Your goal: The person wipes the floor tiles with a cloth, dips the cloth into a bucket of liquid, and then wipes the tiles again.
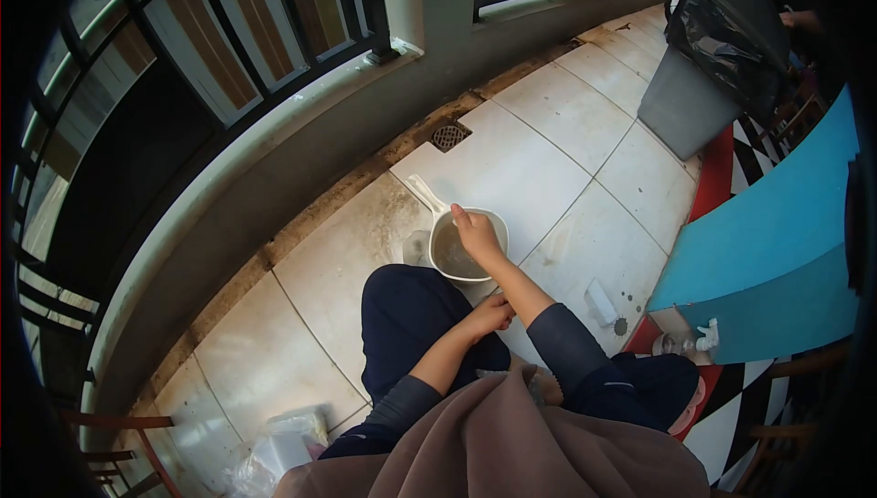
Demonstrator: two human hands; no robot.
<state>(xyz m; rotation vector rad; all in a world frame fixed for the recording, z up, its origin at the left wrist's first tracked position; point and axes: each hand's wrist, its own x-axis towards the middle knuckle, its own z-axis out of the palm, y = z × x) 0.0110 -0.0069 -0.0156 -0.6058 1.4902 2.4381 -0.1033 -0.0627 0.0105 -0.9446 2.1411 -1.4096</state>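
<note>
A white dipper (445, 258) with greyish water inside stands in front of my knees, its handle pointing up and to the left. Over the dipper's opening is my right hand (477, 236), fingers curled under with the thumb along the top. Whatever those fingers hold, if anything, is hidden. My left hand (493, 312) is closed close under my right forearm, near my knee, and its contents do not show. Beside the dipper, on the left, lies a greyish, crumpled-looking piece (416, 248) on the white tiled floor (320, 306).
A floor drain (449, 137) lies by the low wall (237, 196). A grey bin (690, 100) with a black bag stands at the upper right. A white block (600, 302), a clear spray bottle (681, 343) and a blue panel (758, 260) are on the right; plastic bags (283, 448) lie lower left.
</note>
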